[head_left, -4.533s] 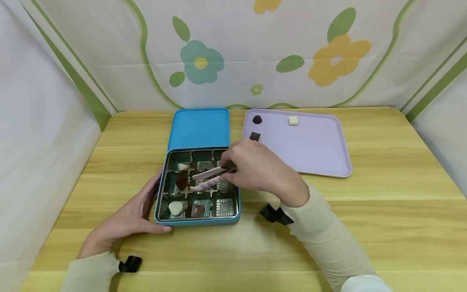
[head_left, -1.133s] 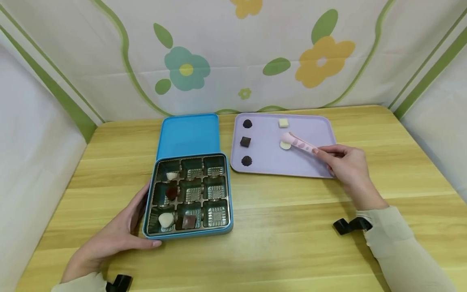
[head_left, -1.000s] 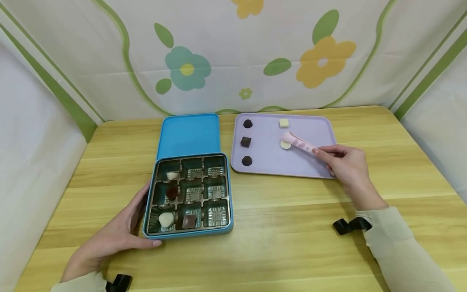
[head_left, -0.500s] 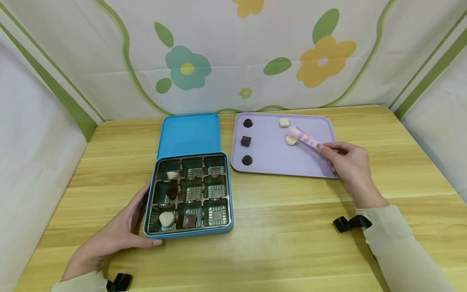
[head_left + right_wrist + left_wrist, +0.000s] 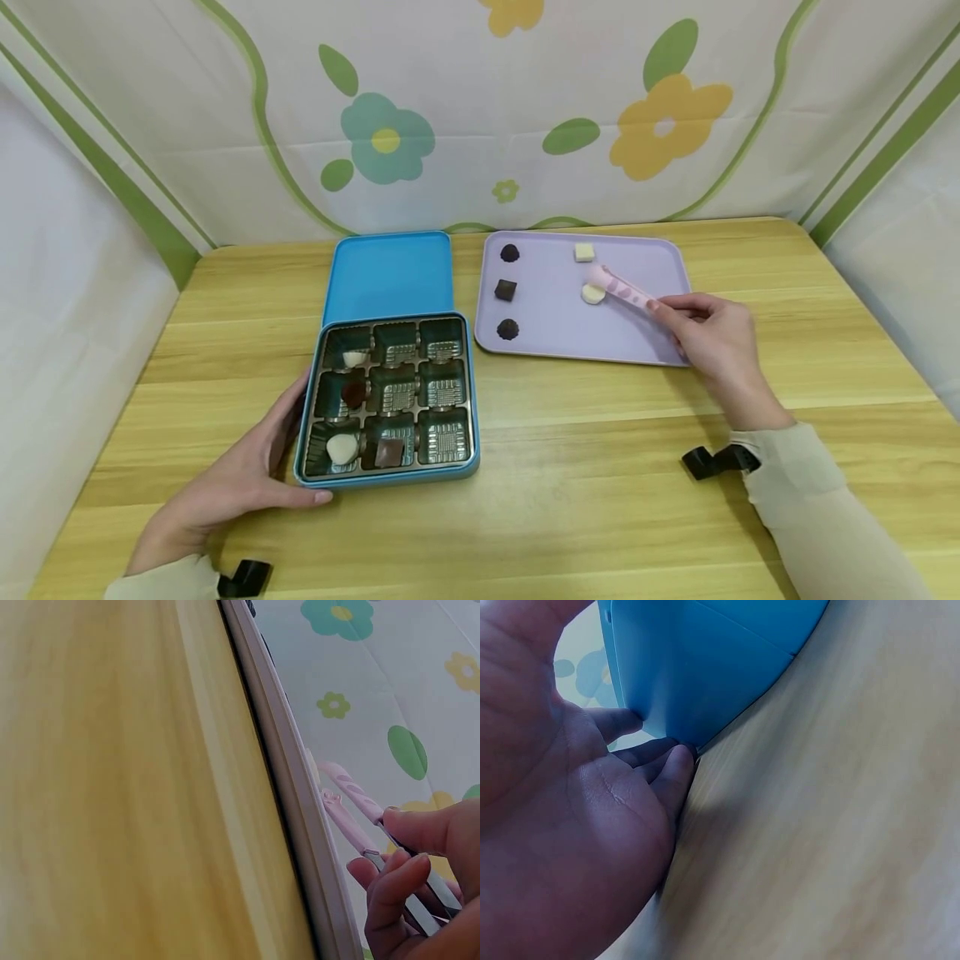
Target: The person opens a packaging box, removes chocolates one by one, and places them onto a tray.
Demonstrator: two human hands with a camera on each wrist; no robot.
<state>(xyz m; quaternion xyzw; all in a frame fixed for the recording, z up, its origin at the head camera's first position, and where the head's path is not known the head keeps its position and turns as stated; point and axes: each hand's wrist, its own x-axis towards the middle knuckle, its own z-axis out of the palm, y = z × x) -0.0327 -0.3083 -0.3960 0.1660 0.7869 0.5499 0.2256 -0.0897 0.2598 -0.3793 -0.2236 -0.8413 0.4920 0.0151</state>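
Note:
My right hand [image 5: 716, 337] grips small tongs [image 5: 622, 287] with pink spotted tips and metal handles. Their tips are at a round white chocolate [image 5: 592, 294] low over the lilac tray [image 5: 540, 343]; in the right wrist view the tongs [image 5: 352, 799] have their two arms spread slightly apart. My left hand [image 5: 232, 475] rests on the near left corner of a blue tin [image 5: 405, 479], thumb along the front, fingertips touching its side [image 5: 682, 667]. Chocolates lie in some compartments: white [image 5: 354, 358], reddish-brown [image 5: 353, 393], cream [image 5: 342, 449] and a brown square [image 5: 389, 452].
Three dark chocolates [image 5: 506, 290] line the tray's left side. A square white chocolate [image 5: 583, 252] sits near its back edge. The tin's blue lid [image 5: 390, 271] lies behind the tin, and a floral curtain [image 5: 480, 125] hangs behind the wooden table [image 5: 555, 467].
Earlier, the tongs were over the tin; they are now over the tray. A third dark chocolate now shows there. Lately the white chocolate shifted slightly right, then back, with the tongs. The left hand stays put.

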